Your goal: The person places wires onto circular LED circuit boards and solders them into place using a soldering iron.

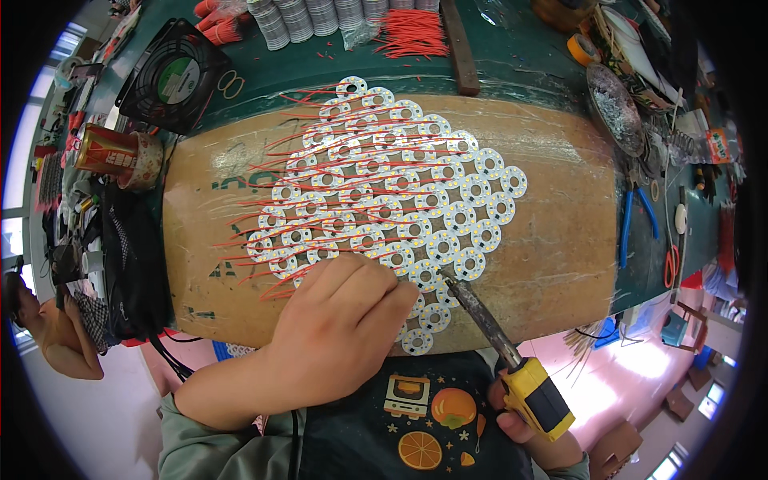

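Note:
Many white ring-shaped LED boards (pixel 475 187) lie in touching slanted rows on a brown board. Thin red wires (pixel 264 204) run leftward from many of them. My left hand (pixel 340 320) is closed over the near rows, its fingertips pinched together by the boards; what they hold is hidden. In my right hand (pixel 516 420) is a soldering iron (pixel 534 394), gripped by its yellow and black handle. Its dark tip points up and left, close to a ring board (pixel 426 274) near my left fingertips. Whether the tip touches cannot be seen.
A black fan (pixel 152 104) and a red-gold can (pixel 108 152) stand left of the brown board (pixel 552 216). Stacked discs (pixel 308 16) and cut red wires (pixel 412 34) are at the back. On the right are a metal dish (pixel 614 108) and blue-handled pliers (pixel 626 228). Another person (pixel 60 328) is far left.

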Motion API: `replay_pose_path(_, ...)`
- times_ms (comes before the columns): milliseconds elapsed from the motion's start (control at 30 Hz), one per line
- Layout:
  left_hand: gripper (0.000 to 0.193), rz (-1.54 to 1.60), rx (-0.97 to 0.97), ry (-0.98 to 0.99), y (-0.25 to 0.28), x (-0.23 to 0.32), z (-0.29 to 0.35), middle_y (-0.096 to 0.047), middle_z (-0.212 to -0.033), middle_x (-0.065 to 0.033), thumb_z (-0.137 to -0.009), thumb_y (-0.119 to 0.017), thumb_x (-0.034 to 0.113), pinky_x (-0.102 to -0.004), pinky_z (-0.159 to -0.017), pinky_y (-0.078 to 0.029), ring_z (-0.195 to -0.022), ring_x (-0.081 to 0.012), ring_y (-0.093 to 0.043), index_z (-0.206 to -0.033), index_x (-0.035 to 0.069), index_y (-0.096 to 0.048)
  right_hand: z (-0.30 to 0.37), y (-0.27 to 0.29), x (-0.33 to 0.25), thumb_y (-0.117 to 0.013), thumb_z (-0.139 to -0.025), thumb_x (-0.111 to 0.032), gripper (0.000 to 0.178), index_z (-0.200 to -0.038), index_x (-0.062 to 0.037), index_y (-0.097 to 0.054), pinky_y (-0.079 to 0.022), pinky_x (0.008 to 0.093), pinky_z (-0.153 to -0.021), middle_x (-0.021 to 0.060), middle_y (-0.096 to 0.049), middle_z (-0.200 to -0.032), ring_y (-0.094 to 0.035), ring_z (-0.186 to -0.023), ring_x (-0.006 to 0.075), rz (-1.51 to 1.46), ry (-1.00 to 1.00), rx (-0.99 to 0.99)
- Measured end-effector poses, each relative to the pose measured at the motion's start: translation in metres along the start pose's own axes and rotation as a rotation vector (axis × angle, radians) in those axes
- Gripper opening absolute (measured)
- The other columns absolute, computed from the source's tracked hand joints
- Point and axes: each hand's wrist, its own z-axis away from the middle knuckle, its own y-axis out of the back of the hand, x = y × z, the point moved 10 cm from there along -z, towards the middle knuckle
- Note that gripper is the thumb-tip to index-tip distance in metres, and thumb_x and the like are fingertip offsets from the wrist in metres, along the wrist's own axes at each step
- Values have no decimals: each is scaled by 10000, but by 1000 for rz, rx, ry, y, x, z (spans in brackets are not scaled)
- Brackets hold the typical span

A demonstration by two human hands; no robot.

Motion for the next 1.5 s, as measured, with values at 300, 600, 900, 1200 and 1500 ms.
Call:
replay_pose_path(300,323,-57,-19,1,-14,-13,1,-591,-918,-64,-736,-674,73,-373,-775,-499,-874,-245,-605,-1056,30,-676,-1,-2,2,-761,-794,-407,400,-963,-51,-689,-483,390,-515,78,-630,-742,-622,-581,312,-10,11,3)
replay_pose_path(600,307,-76,19,-5,-15,-12,0,-601,-921,-67,-748,-696,53,-371,-755,-505,-860,-243,-611,-1053,26,-672,1,-5,10,-767,-775,-434,462,-1017,-47,-703,-507,386,-537,100,-654,-765,-647,-607,327,14,-46,-19)
replay_pose_path(900,320,-81,45,-19,-14,-12,1,-605,-932,-71,-749,-700,68,-366,-759,-506,-862,-246,-616,-1064,13,-676,-4,-5,8,-776,-772,-394,466,-1036,-17,-702,-505,370,-545,104,-652,-759,-647,-606,315,-100,-62,-28)
replay_pose_path(1200,332,-95,5,-30,-17,-12,3,-589,-942,-82,-749,-669,95,-370,-772,-502,-875,-254,-606,-1063,-10,-663,-3,-6,9,-780,-766,-400,476,-1034,-15,-701,-505,366,-549,106,-648,-751,-643,-604,318,-134,-58,7)
replay_pose_path(1500,343,-92,62,-11,-13,-11,-1,-597,-873,-54,-682,-739,-42,-362,-716,-514,-805,-244,-625,-1013,33,-691,-6,-7,0,-729,-814,-423,464,-1034,-15,-693,-506,376,-538,104,-639,-749,-636,-593,323,-68,-5,-15)
